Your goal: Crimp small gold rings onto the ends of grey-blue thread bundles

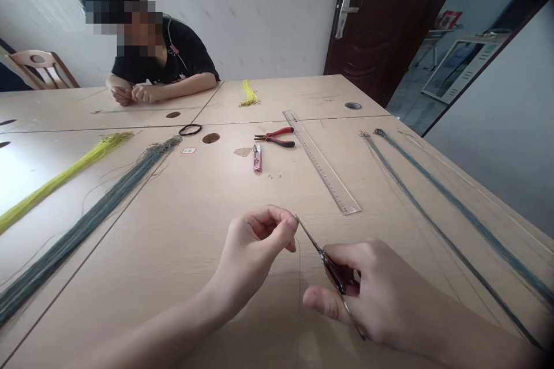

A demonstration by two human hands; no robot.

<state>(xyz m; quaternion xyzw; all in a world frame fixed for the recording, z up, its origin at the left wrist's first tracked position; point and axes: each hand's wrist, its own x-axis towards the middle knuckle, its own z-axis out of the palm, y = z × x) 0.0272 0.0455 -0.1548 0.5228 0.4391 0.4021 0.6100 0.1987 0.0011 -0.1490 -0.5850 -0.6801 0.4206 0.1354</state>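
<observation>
My left hand [264,242] pinches the end of a thin cord [299,277] between thumb and forefinger, with a tiny metallic piece showing at the fingertips. The cord hangs down toward the near side of the table. In my right hand [367,288] is a slim dark metal tool [331,268], whose long narrow tip reaches the left fingertips. Its handles are spread, one lying by the right thumb. Beyond my hands lie red-and-black pliers [277,137], pink snips [257,158] and a clear ruler [322,164].
Bundles of yellow cords [64,176] and grey-blue cords [99,213] stretch across the left. More blue-grey cords [459,202] lie on the right. A small yellow bundle [248,94] is farther back. A person [186,52] leans on the table [194,300] at the back left.
</observation>
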